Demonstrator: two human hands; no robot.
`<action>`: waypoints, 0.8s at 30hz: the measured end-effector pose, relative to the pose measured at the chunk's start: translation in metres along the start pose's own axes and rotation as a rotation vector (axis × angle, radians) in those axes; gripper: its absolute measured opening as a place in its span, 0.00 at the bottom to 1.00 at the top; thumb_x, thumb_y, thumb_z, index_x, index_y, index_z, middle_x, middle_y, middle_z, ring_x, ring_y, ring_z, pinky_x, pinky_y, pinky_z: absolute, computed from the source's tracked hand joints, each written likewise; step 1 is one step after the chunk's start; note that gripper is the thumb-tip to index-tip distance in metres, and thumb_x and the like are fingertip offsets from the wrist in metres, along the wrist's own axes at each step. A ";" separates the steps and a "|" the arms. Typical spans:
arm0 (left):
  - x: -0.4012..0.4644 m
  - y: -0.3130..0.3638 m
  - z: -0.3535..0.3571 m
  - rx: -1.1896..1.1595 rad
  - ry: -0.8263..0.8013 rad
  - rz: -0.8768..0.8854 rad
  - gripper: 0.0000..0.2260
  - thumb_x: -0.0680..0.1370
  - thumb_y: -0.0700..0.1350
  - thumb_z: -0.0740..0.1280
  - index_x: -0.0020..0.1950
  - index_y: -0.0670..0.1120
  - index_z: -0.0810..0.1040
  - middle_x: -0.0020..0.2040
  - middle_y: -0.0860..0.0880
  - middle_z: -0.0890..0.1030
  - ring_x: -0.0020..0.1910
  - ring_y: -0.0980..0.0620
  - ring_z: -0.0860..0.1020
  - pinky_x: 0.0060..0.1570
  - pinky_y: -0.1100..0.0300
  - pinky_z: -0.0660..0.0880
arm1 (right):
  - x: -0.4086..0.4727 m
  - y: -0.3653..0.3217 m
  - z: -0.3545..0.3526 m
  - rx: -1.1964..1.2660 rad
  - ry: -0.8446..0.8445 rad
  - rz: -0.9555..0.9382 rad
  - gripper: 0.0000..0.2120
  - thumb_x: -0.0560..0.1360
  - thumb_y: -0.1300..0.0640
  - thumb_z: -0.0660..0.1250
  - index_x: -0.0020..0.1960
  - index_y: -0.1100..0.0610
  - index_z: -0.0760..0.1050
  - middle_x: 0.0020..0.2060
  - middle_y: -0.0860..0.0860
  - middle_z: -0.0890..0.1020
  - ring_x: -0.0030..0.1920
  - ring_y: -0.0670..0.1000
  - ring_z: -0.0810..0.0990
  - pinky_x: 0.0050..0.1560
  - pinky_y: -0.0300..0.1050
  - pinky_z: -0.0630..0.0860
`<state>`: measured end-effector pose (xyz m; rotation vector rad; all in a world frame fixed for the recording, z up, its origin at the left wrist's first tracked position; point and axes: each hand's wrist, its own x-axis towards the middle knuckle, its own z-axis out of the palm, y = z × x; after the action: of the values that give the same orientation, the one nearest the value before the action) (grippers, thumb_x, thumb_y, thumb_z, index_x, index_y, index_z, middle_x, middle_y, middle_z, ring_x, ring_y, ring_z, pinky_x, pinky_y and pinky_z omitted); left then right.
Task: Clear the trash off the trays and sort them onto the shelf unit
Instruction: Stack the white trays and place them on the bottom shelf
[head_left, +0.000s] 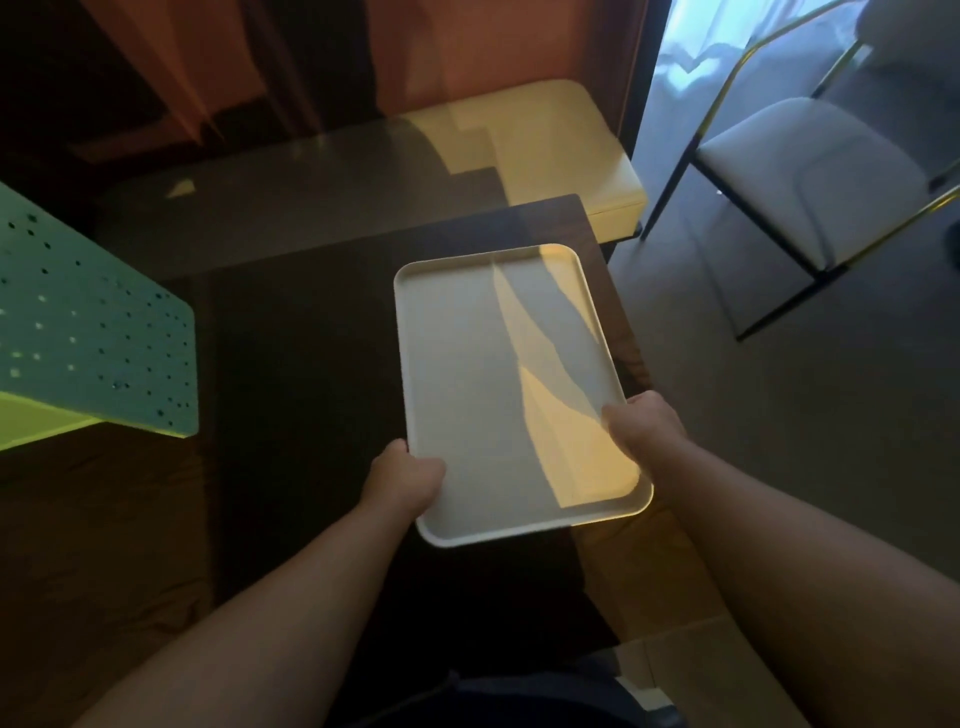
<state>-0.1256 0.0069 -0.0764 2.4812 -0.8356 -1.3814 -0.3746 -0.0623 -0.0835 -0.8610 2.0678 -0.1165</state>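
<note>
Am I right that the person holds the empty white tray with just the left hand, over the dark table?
Not quite: both hands hold it. The head view shows the left hand on the white tray's near left edge and the right hand on its right edge. The tray is empty, over the dark table.

Tray (467, 395): plain off-white, no pattern, a warm yellow patch of light across its right half and near corner. Table (311, 364): very dark brown, wood grain showing along the right edge. Panel at left (98, 332): mint green, dotted with small dark holes and a few pale square spots; lime-yellow surface below it. Bench (566, 156): pale cream-yellow, plain. Curtain (467, 47): rust orange with dark folds. Chair (800, 171): light grey seat, black legs, gold-coloured frame rails. Floor (779, 441): dull grey-brown, plain. Window area top right: bluish white.
</note>
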 end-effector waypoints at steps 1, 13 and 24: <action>0.001 -0.001 -0.005 -0.069 0.014 -0.006 0.18 0.73 0.47 0.66 0.61 0.44 0.78 0.58 0.43 0.82 0.53 0.43 0.80 0.55 0.50 0.78 | -0.005 -0.001 0.001 0.040 -0.013 0.012 0.19 0.76 0.51 0.66 0.63 0.59 0.73 0.48 0.55 0.79 0.43 0.52 0.79 0.32 0.44 0.72; -0.002 -0.054 -0.101 -0.157 -0.023 0.198 0.24 0.79 0.57 0.63 0.65 0.39 0.77 0.59 0.40 0.82 0.54 0.42 0.80 0.58 0.50 0.76 | -0.093 -0.004 0.029 0.505 -0.213 -0.139 0.27 0.71 0.43 0.72 0.61 0.61 0.78 0.56 0.60 0.83 0.55 0.61 0.83 0.62 0.62 0.77; -0.035 -0.167 -0.236 -0.220 -0.192 0.459 0.07 0.83 0.45 0.63 0.53 0.44 0.78 0.45 0.46 0.82 0.39 0.55 0.83 0.41 0.62 0.80 | -0.234 0.000 0.117 0.485 -0.132 -0.341 0.16 0.79 0.49 0.68 0.58 0.61 0.78 0.47 0.58 0.83 0.47 0.56 0.82 0.47 0.46 0.78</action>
<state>0.1198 0.1384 0.0100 1.8619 -1.1345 -1.4568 -0.1964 0.1076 0.0057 -0.8747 1.6500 -0.6968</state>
